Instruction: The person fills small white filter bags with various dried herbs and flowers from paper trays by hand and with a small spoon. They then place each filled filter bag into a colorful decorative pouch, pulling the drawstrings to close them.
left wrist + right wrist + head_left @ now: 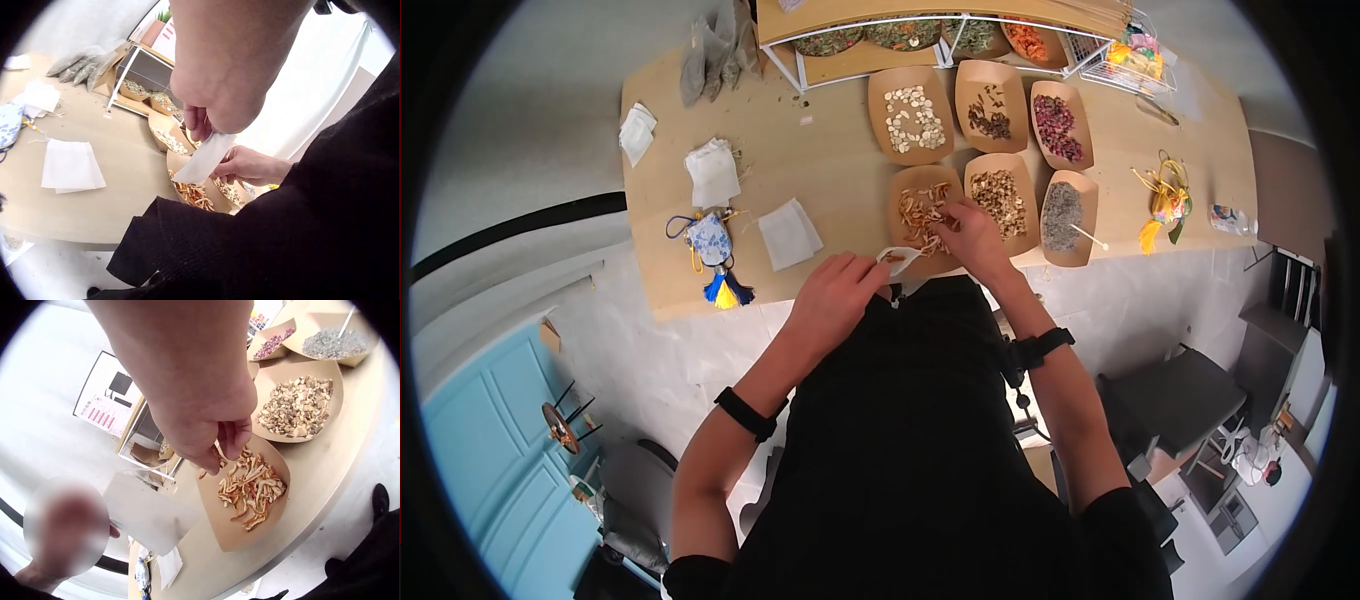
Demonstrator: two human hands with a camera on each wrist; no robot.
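My left hand (830, 298) pinches a small white drawstring-style pouch (205, 161) by its edge, close to the near side of a brown paper tray (219, 530). Dried orange-brown peel strips (253, 487) lie in that tray. Over its far part, my right hand (976, 238) has thumb and fingers brought together on a few peel strips (215, 461). In the left wrist view the pouch hangs between the two hands, overlapping the tray. A blurred patch hides most of the left hand in the right wrist view.
Neighbouring paper trays hold chopped brown pieces (998, 200), grey bits (1062, 215) with a white stick, dark red buds (1056, 128) and white slices (915, 112). Flat white pouches (790, 235) and a blue-white tasselled sachet (710, 240) lie left. A white-framed rack (802, 72) stands behind.
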